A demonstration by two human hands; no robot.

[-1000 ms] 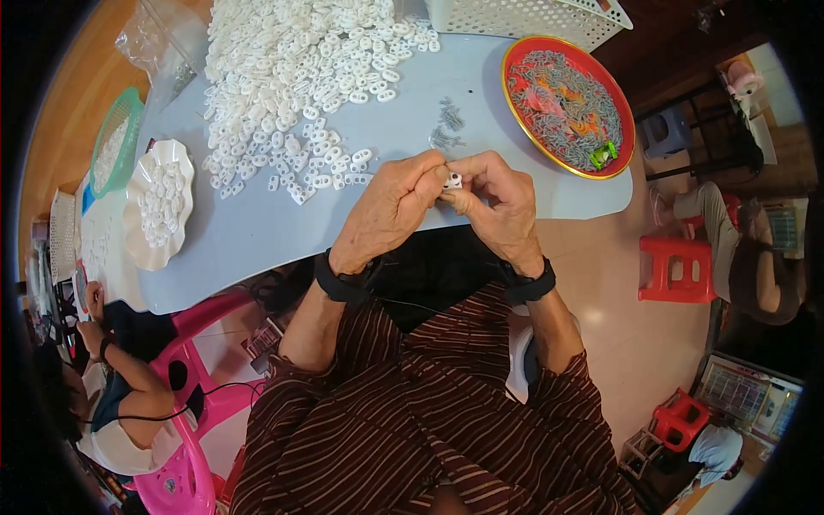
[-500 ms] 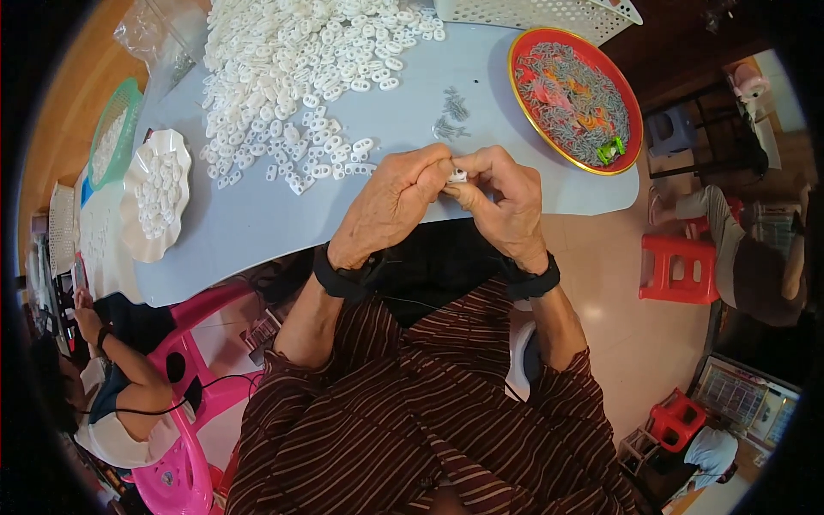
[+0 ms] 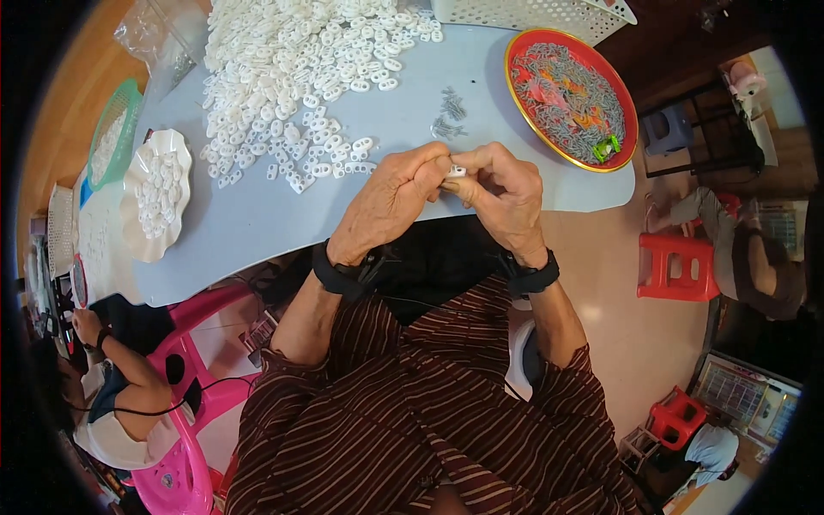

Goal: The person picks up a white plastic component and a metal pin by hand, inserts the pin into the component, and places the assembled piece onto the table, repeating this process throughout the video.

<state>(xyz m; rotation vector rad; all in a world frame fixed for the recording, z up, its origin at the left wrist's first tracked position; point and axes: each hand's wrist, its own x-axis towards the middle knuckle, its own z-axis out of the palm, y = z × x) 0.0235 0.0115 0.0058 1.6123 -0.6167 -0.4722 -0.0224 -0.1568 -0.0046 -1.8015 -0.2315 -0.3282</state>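
My left hand [image 3: 390,199] and my right hand [image 3: 502,193] meet over the near edge of the pale blue table [image 3: 257,223]. Together their fingertips pinch one small white plastic piece [image 3: 456,171]. A big heap of the same white oval pieces [image 3: 292,77] lies on the table beyond my left hand. Several small grey metal bits [image 3: 448,116] lie just beyond my fingers. A red round tray [image 3: 569,96] with grey and orange small parts and a green item sits to the far right of my right hand.
A white scalloped dish [image 3: 154,193] with white pieces and a green basket [image 3: 112,142] stand at the left. A white mesh basket [image 3: 532,10] is at the back. Another person sits on a pink chair [image 3: 184,403] at lower left; red stools [image 3: 674,266] stand on the right.
My hands stay together on the small white piece with only slight finger shifts. The view has tilted a little, so the table sits slightly lower in the picture.
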